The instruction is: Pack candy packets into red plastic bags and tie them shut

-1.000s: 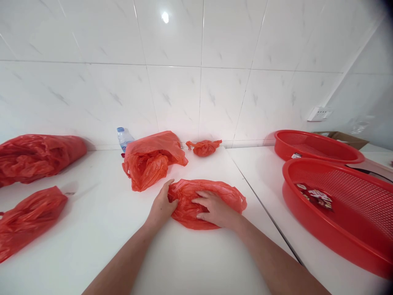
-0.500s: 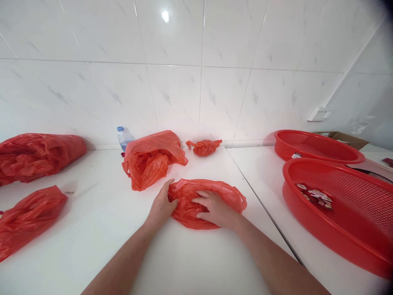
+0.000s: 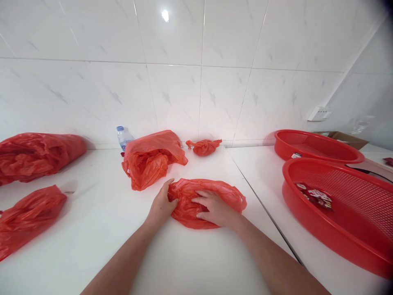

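Observation:
A crumpled red plastic bag lies flattened on the white table in front of me. My left hand rests against its left end, thumb and forefinger apart on either side of the bag's edge; its other fingers are mostly hidden. Spread over the middle of the bag, my right hand touches the plastic with its fingertips and grips nothing. What the bag contains, if anything, does not show.
Behind stand a larger red bag, a small knotted red bag and a plastic bottle. More red bags lie left. At right, two red baskets stand; the nearer holds printed packets. A cardboard box sits behind.

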`<action>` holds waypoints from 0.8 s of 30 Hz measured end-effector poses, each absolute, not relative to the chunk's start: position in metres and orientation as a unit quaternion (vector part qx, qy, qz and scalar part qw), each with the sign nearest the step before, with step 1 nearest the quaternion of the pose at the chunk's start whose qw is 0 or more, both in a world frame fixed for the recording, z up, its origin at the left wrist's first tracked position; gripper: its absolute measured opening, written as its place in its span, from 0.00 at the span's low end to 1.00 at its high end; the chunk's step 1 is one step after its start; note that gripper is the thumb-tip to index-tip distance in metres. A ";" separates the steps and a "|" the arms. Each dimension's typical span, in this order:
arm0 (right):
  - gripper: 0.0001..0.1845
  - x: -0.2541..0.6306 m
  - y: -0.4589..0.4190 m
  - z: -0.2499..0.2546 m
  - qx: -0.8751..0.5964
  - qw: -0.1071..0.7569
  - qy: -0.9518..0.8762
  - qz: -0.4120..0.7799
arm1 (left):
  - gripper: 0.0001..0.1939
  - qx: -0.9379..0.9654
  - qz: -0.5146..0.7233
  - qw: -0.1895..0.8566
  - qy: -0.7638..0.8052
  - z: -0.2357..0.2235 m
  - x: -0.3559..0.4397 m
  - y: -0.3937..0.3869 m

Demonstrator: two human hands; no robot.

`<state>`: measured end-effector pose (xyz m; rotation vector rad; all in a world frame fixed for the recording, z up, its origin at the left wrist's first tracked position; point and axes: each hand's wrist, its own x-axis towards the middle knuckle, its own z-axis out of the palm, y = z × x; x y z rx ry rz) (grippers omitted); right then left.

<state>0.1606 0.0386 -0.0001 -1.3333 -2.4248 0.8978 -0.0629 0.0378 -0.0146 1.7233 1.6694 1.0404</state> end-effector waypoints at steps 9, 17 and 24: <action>0.28 0.161 0.039 -0.002 -0.452 0.125 -0.830 0.302 | 0.34 0.637 0.390 0.263 0.611 -0.013 -0.063 0.038; 0.28 0.161 0.038 0.000 -0.456 0.118 -0.829 0.301 | 0.33 0.639 0.385 0.261 0.613 -0.014 -0.063 0.037; 0.28 0.160 0.037 0.002 -0.456 0.120 -0.827 0.306 | 0.34 0.637 0.390 0.263 0.611 -0.014 -0.063 0.037</action>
